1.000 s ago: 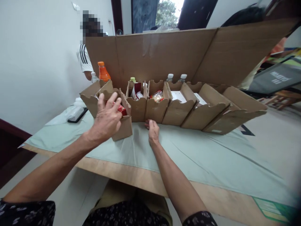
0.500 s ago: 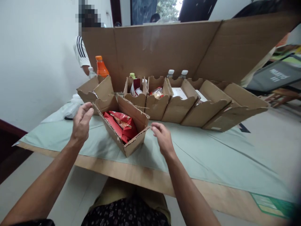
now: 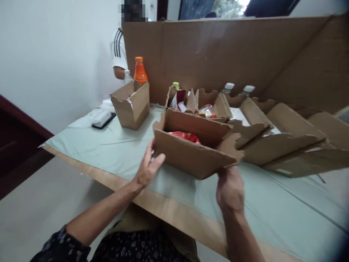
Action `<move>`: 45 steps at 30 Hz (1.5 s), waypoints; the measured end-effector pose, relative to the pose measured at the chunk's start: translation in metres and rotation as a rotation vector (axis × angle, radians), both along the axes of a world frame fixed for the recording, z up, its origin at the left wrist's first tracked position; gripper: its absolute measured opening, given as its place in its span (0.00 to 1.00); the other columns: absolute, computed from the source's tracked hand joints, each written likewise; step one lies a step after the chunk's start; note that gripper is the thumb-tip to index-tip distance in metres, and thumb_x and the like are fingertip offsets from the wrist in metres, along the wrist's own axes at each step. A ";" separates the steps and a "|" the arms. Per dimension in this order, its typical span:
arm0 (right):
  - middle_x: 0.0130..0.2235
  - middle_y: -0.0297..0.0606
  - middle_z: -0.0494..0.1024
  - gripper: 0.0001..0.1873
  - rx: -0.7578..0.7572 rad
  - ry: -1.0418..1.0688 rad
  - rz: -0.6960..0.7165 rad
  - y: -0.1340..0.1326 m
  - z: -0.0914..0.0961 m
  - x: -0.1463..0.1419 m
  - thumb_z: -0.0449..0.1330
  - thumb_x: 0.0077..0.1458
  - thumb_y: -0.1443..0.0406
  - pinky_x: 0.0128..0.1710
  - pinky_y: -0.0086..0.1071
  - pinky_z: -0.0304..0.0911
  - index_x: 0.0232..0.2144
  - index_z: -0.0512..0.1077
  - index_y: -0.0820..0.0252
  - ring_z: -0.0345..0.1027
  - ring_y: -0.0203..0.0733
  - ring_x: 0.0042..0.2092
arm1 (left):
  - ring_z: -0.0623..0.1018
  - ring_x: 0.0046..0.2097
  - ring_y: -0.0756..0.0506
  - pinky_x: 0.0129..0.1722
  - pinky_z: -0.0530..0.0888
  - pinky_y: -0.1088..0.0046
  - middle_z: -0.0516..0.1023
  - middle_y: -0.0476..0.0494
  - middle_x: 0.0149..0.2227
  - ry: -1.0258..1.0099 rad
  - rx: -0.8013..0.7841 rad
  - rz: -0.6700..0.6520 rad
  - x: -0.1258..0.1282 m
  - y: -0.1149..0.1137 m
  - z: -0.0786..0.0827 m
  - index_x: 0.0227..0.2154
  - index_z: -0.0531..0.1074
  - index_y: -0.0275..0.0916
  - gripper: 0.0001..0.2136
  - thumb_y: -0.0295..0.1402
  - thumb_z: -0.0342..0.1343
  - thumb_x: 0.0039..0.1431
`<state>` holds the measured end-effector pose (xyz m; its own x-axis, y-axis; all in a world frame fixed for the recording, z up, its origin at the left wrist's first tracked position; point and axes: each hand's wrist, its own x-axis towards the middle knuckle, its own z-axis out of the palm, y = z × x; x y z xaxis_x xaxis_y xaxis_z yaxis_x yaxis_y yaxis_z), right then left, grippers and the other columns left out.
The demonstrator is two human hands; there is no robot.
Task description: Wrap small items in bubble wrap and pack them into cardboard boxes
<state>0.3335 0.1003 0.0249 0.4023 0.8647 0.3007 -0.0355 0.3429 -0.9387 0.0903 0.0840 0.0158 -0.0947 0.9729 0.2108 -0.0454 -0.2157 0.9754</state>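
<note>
A brown cardboard tray box (image 3: 191, 156) with red snack packets (image 3: 185, 136) inside is lifted off the table and tilted toward me. My left hand (image 3: 147, 169) presses its left end with fingers stretched along the wall. My right hand (image 3: 230, 187) grips the box's lower right corner from underneath, fingers curled. Both hands carry it above the pale green tablecloth (image 3: 114, 149).
A row of similar cardboard boxes (image 3: 272, 145) runs to the right, one separate box (image 3: 131, 105) at left. Behind stand an orange bottle (image 3: 140, 71), capped bottles (image 3: 228, 87) and a tall cardboard screen (image 3: 218, 54). A phone (image 3: 103, 120) lies at left. A person in a striped sleeve (image 3: 117, 47) stands behind.
The box with red packets was pulled out of the row, then both hands closed on its ends and lifted it toward me. My view has shifted left.
</note>
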 end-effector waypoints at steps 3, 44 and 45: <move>0.43 0.36 0.81 0.18 0.059 0.184 -0.120 0.008 0.001 0.021 0.62 0.58 0.49 0.52 0.40 0.66 0.39 0.78 0.56 0.73 0.43 0.48 | 0.59 0.74 0.34 0.71 0.61 0.50 0.53 0.35 0.75 0.027 -0.018 -0.119 0.019 0.001 -0.005 0.74 0.47 0.43 0.41 0.47 0.59 0.64; 0.53 0.42 0.82 0.11 0.051 -0.795 0.195 -0.111 -0.006 -0.047 0.58 0.65 0.64 0.56 0.49 0.69 0.47 0.78 0.52 0.76 0.50 0.54 | 0.65 0.69 0.30 0.65 0.69 0.45 0.60 0.29 0.70 0.821 0.362 -0.095 -0.034 -0.114 -0.038 0.72 0.48 0.46 0.40 0.34 0.61 0.62; 0.55 0.43 0.81 0.13 0.047 -0.832 0.260 -0.107 -0.006 -0.055 0.59 0.65 0.62 0.56 0.50 0.69 0.50 0.77 0.52 0.75 0.51 0.55 | 0.67 0.68 0.31 0.64 0.70 0.45 0.62 0.30 0.69 0.824 0.334 -0.067 -0.035 -0.113 -0.039 0.73 0.46 0.46 0.40 0.34 0.60 0.62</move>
<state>0.2782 -0.0070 0.0192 -0.1717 0.8781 0.4466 0.5731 0.4578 -0.6797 0.0549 -0.0285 -0.0233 0.2673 0.8467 0.4601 0.6196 -0.5167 0.5909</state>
